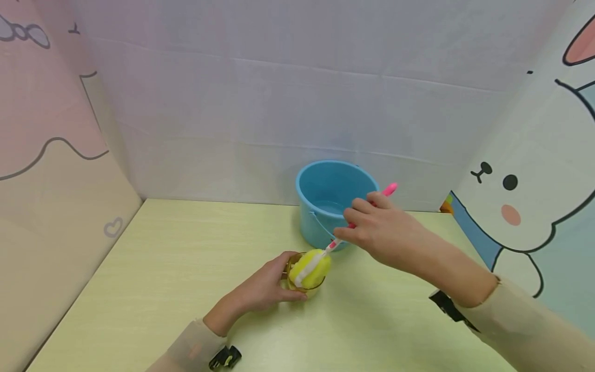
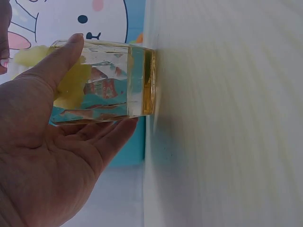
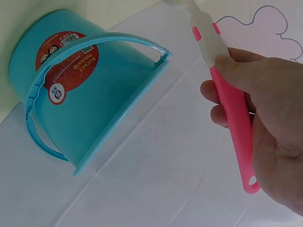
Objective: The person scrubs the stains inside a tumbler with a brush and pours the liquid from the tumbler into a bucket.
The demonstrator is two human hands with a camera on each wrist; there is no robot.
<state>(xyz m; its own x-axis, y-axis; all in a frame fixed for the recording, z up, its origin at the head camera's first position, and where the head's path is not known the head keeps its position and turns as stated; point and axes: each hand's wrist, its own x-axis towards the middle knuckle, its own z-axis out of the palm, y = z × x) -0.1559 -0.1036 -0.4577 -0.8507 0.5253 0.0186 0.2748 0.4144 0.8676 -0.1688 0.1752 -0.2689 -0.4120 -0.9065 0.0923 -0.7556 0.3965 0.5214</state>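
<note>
On the table, a clear amber-tinted glass stands upright, with my left hand curled round its side. My right hand grips the pink handle of a cup brush with a white neck. The brush's yellow sponge head, with a white stripe along it, sits in the mouth of the glass and bulges above the rim. Through the glass wall in the left wrist view, the lower part of the yellow sponge shows. The sponge lies outside most of the right wrist view.
Just behind the glass is a light blue bucket with its handle hanging down and a red label on its side. The pale yellow table meets a white cloth wall at the back. Cartoon-printed panels flank both sides.
</note>
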